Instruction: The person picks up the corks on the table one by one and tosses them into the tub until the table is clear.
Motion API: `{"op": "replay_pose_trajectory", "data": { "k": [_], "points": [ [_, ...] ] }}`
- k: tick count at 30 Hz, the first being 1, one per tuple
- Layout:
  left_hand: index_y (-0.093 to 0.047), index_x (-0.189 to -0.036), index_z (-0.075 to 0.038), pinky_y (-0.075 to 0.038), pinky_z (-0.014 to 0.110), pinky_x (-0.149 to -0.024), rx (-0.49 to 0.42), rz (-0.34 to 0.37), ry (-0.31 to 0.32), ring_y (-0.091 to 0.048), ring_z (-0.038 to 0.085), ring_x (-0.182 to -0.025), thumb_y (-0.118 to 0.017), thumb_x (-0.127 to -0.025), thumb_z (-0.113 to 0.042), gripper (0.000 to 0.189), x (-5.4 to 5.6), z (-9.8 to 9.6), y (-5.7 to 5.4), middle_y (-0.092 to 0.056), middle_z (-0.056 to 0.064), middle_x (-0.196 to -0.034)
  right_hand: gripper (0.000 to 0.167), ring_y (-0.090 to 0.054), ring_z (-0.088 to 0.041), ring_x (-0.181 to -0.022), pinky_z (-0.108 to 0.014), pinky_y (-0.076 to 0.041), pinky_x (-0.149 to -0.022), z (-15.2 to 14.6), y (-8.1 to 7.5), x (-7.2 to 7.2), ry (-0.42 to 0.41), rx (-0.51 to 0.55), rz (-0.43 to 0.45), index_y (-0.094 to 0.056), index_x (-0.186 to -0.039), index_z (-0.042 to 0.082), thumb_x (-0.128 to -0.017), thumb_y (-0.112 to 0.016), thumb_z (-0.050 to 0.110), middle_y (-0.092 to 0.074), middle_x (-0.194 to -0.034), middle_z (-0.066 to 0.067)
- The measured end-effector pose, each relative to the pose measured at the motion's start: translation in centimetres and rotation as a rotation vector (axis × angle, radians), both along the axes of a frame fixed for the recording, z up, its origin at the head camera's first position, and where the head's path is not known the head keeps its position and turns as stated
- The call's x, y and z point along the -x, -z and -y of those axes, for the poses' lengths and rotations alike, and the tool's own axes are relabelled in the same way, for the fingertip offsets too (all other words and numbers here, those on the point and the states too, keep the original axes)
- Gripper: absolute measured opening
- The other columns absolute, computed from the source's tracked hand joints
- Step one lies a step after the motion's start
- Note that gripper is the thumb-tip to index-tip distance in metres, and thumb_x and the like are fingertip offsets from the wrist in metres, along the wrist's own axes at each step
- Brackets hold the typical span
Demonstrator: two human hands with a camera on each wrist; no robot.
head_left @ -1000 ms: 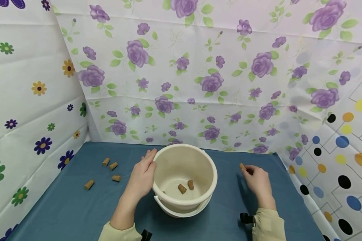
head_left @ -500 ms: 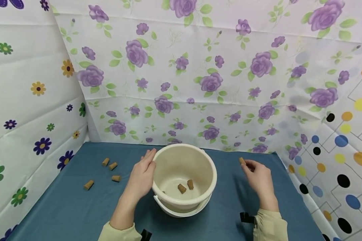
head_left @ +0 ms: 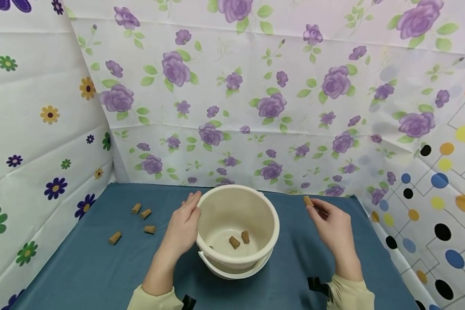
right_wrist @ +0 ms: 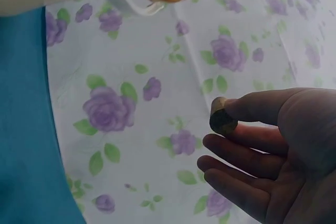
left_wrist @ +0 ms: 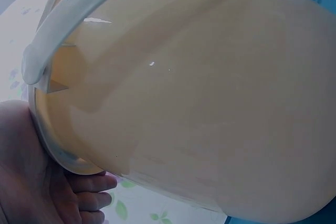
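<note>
A cream bucket stands mid-table, its mouth facing me, with its handle hanging at the front. Inside lie two corks in plain sight and a sliver of another by the near wall. My left hand rests against the bucket's left rim, fingers extended; the left wrist view shows the bucket wall and the hand beside its rim. To the right, above the cloth, my right hand pinches a cork between thumb and fingers. The right wrist view shows that cork at the fingertips.
Several loose corks lie on the blue tablecloth left of the bucket. A floral sheet hangs behind the table, and patterned sheets flank both sides. Dark straps show at the wrists.
My right hand has risen from near the table with the cork pinched in it, the cork shifting slightly up and left. The left hand and the bucket have stayed in place.
</note>
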State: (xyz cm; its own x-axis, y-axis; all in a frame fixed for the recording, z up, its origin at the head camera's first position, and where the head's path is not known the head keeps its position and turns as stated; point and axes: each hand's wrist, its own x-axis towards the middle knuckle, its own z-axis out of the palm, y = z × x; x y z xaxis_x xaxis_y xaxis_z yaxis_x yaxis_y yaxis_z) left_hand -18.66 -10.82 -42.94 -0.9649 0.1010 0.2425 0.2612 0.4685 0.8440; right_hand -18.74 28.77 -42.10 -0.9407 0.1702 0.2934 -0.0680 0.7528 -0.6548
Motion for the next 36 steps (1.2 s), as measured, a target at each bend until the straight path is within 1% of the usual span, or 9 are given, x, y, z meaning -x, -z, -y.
{"op": "replay_pose_trajectory", "data": {
  "k": [4,10,15,20,28,36],
  "points": [
    [-0.037,-0.166,-0.004,-0.01,0.054,-0.133,-0.001,0.002,0.0,-0.019,0.03,-0.162,-0.038,-0.117,-0.017,0.051,0.0,0.0,0.0,-0.032,0.014,-0.171,0.049,-0.071,-0.038,-0.118,-0.056,-0.062,-0.094,0.4,-0.6,-0.6,0.005,0.011,-0.022,-0.069,-0.144,0.007,-0.109,-0.064,0.041,-0.071,-0.134,-0.022],
    [-0.037,-0.166,-0.005,-0.009,0.053,-0.133,-0.003,0.007,0.002,-0.018,0.029,-0.162,-0.038,-0.117,-0.018,0.051,0.0,0.0,0.1,-0.031,0.014,-0.172,0.046,-0.072,-0.037,-0.117,-0.055,-0.062,-0.093,0.8,-1.0,-1.1,0.006,0.013,-0.053,-0.07,-0.142,0.006,-0.108,-0.067,0.036,-0.071,-0.133,-0.022],
    [-0.036,-0.166,-0.005,-0.009,0.054,-0.133,-0.002,0.008,0.003,-0.018,0.029,-0.162,-0.037,-0.117,-0.017,0.051,0.0,0.0,0.0,-0.031,0.014,-0.172,0.045,-0.073,-0.036,-0.117,-0.053,-0.062,-0.093,1.3,-1.4,-1.3,-0.006,0.011,-0.076,-0.071,-0.141,0.006,-0.107,-0.068,0.036,-0.072,-0.132,-0.021],
    [-0.037,-0.166,-0.004,-0.01,0.054,-0.133,0.001,0.008,0.004,-0.018,0.029,-0.162,-0.037,-0.117,-0.017,0.051,0.0,0.0,-0.1,-0.032,0.015,-0.171,0.045,-0.071,-0.038,-0.119,-0.052,-0.061,-0.095,1.7,-1.7,-1.6,-0.014,0.002,-0.087,-0.072,-0.14,0.005,-0.108,-0.068,0.035,-0.071,-0.132,-0.023],
    [-0.037,-0.166,-0.004,-0.01,0.054,-0.133,-0.002,0.005,0.004,-0.018,0.029,-0.162,-0.037,-0.117,-0.017,0.051,0.0,0.0,0.0,-0.032,0.014,-0.171,0.042,-0.072,-0.037,-0.119,-0.05,-0.061,-0.096,2.1,-2.0,-1.8,-0.022,0.027,-0.103,-0.073,-0.138,0.005,-0.107,-0.07,0.033,-0.072,-0.131,-0.022],
    [-0.037,-0.166,-0.005,-0.009,0.054,-0.132,-0.011,0.004,0.007,-0.019,0.03,-0.162,-0.037,-0.117,-0.017,0.051,0.0,0.0,0.0,-0.033,0.013,-0.171,0.042,-0.071,-0.037,-0.12,-0.049,-0.061,-0.096,2.5,-2.1,-2.0,-0.034,0.038,-0.109,-0.074,-0.137,0.006,-0.106,-0.07,0.035,-0.072,-0.131,-0.02]
  ]
}}
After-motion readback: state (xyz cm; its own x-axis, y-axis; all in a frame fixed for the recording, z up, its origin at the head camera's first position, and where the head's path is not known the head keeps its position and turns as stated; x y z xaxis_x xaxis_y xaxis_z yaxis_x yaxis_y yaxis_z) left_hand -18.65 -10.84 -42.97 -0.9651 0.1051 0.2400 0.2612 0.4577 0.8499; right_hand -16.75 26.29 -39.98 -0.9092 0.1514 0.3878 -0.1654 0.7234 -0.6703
